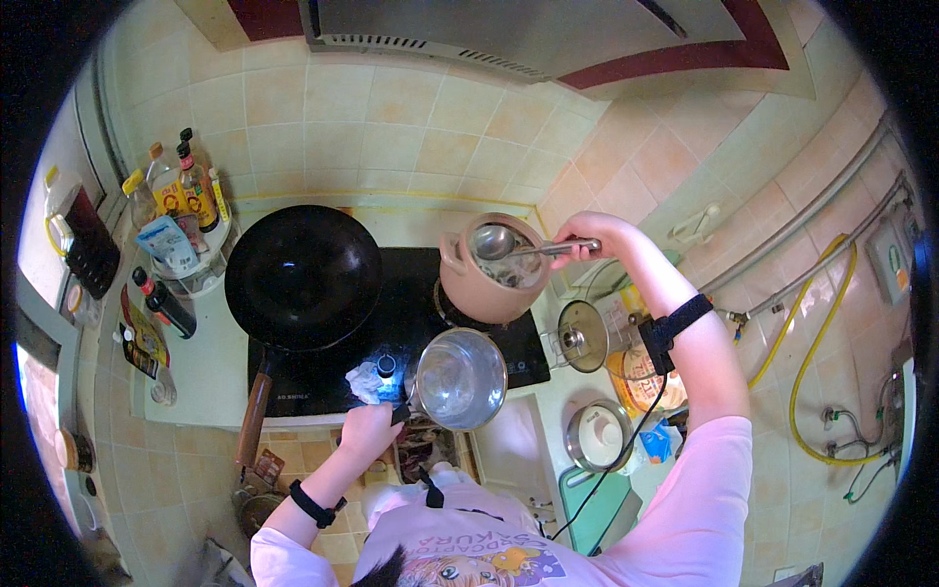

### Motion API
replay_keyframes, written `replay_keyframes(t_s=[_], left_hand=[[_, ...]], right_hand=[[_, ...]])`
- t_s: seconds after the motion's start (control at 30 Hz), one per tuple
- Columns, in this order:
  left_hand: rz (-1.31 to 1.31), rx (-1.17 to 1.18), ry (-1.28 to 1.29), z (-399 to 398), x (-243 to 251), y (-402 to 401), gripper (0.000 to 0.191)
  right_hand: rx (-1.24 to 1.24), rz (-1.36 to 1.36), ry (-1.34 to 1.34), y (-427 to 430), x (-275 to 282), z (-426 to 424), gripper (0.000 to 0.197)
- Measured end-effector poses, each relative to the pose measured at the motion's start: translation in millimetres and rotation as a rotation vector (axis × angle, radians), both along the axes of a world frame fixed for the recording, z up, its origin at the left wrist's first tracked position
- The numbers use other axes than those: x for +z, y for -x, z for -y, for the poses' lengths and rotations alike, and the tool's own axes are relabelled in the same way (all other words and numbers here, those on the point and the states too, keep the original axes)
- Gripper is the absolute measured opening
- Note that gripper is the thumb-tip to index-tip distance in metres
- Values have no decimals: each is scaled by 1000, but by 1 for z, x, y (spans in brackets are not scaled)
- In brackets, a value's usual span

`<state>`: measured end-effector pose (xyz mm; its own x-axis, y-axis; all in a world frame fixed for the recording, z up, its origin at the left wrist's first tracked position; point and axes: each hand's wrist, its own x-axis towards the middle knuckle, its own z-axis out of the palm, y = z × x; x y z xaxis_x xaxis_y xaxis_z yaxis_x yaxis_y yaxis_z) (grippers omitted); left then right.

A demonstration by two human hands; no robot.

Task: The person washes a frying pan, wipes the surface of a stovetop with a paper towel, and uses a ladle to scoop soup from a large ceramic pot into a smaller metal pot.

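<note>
My right hand [584,238] grips the handle of a metal ladle [494,242], whose bowl is over the mouth of a pinkish clay pot [490,297]. Pale liquid with dark pieces shows inside the pot, which stands at the hob's right rear. By its black handle, my left hand [372,433] holds a metal saucepan [461,379] in front of the pot, tilted so that its inside shows; any contents are hard to make out. A crumpled white tissue [364,383] lies on the black hob [315,392] beside the left hand.
A black wok [303,277] sits on the hob's left, its wooden handle jutting over the front edge. Bottles [194,192] crowd a corner rack. To the right are a glass lid [583,336], a steel bowl [574,440] and a green chopping board [598,506]. The range hood hangs above.
</note>
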<state>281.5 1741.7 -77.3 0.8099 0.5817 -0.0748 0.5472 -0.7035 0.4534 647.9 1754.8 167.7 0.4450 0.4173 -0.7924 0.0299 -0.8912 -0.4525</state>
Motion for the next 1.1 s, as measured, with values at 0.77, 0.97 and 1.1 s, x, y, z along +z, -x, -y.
replay_keyframes(t_s=[0.77,0.97,1.1], left_hand=[[0,-2,-29,0,-10,-1,31],[0,1,-18,-1,-8,0,32],[2,-6,-23,0,-4,0,33]], right_hand=[[-45,-86,-72,-16,-21,6,20],[-118,-228,-141,-25,-15,26,20],[-117,-237,-149,-37,-9,61,20]])
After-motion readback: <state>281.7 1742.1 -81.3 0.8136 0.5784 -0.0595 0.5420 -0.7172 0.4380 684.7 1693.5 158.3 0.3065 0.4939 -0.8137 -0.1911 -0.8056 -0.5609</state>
